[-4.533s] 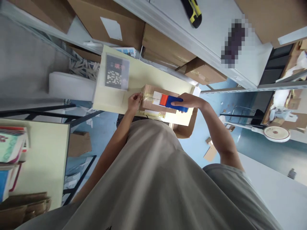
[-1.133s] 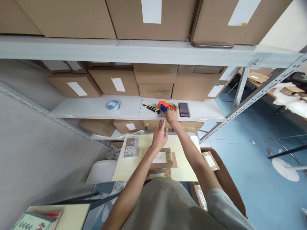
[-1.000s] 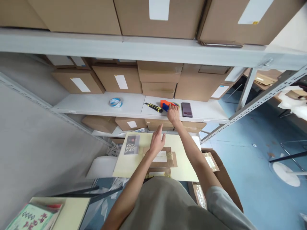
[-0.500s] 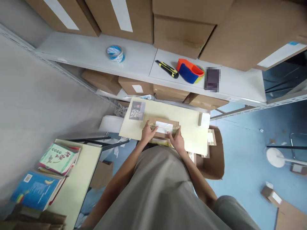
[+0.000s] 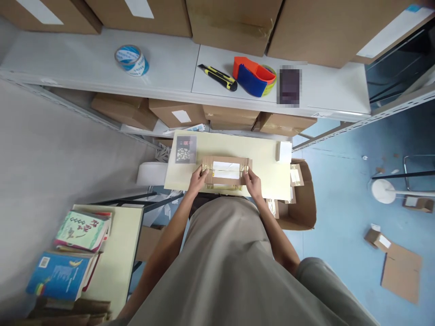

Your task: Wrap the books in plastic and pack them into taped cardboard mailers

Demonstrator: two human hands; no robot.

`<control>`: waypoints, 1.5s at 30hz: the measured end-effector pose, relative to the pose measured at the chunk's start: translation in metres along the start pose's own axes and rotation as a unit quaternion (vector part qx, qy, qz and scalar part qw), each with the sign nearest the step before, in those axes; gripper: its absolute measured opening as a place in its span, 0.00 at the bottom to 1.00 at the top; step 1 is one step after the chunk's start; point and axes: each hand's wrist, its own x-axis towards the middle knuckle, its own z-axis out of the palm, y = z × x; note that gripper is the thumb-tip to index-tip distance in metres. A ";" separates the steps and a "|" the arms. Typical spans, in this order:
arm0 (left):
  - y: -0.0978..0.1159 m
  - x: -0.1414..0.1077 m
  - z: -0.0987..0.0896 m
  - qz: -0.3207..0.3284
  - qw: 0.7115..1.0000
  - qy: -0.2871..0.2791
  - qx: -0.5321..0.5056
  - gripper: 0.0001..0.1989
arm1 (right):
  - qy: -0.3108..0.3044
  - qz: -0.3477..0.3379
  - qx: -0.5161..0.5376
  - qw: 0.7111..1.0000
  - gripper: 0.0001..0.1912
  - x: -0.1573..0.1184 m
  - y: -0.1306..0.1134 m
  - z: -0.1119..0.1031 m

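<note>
A small cardboard box [image 5: 208,179] with a white label [image 5: 226,170] and clear tape lies over the pale yellow table [image 5: 268,179], close to my body. My left hand [image 5: 197,180] is closed on its left end, thumb on top. At the right end my right hand [image 5: 253,183] grips the taped edge the same way. Under the near side of the box another taped piece shows in part, mostly hidden. On the table's left lies a printed sheet [image 5: 185,150]; a white box [image 5: 284,151] stands at the right corner.
Above the table, a shelf [image 5: 166,77] holds a tape roll [image 5: 132,60], a utility knife [image 5: 219,78], an orange-and-blue tape dispenser [image 5: 254,77] and large cartons [image 5: 231,27]. An open carton [image 5: 307,194] stands right of the table. Books [image 5: 61,274] lie on the left side table.
My hands have moved apart, from the top of the box to its two ends. The label now shows more fully. The camera view has shifted.
</note>
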 end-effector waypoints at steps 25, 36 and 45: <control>-0.039 0.050 -0.005 -0.075 0.996 0.048 -0.028 0.20 | 0.073 -0.037 0.197 0.977 0.27 0.075 0.102 0.021; 0.000 0.059 -0.005 0.005 0.991 0.076 -0.109 0.31 | 0.069 -0.054 0.286 0.954 0.44 0.075 0.038 0.013; -0.006 0.018 -0.010 -0.032 0.980 0.052 -0.189 0.37 | 0.054 -0.027 0.309 0.949 0.49 0.042 0.036 0.005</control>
